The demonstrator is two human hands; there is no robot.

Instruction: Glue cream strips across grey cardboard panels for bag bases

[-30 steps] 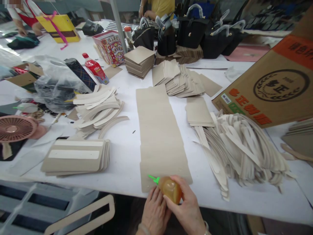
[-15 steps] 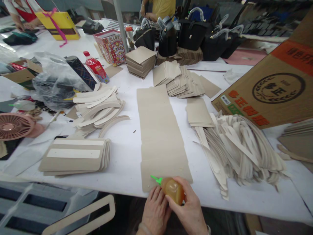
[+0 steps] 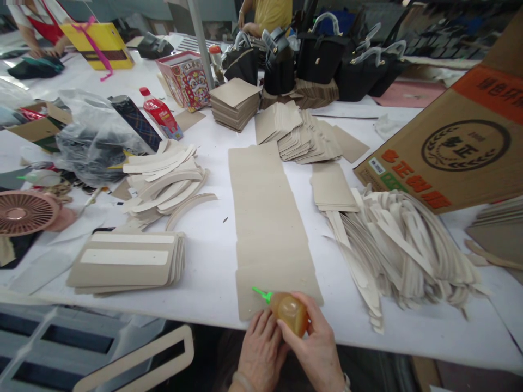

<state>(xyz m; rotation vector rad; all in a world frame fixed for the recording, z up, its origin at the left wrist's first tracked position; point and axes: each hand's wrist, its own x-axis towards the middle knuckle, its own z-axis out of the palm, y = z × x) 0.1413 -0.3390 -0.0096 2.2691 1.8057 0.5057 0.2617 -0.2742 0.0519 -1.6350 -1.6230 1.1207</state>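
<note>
At the left of the white table [image 3: 208,250] stands a pink fan [image 3: 24,212]. To its right, near the front edge, lies a stack of beige panels [image 3: 122,275], the top one bearing two white strips. Behind that is a loose pile of curved strips [image 3: 163,182], with a red drink bottle [image 3: 160,113] farther back.

In the middle, a row of overlapping beige sheets [image 3: 267,207] runs away from the near edge. The left hand [image 3: 261,351] lies back upward at the nearest sheet, fingers stretched out side by side; its thumb is hidden, so I cannot tell whether its grip holds anything. Just beside those fingers is an amber squeeze bottle [image 3: 291,314], tilted, its green nozzle [image 3: 262,294] pointing left over the nearest sheet. The right hand [image 3: 317,348] has its grip wrapped around the bottle's body, thumb on the near side.

Farther right are some beige cards [image 3: 333,188], then a heap of long pale strips [image 3: 417,250] and a leaning cardboard box [image 3: 453,141].
</note>
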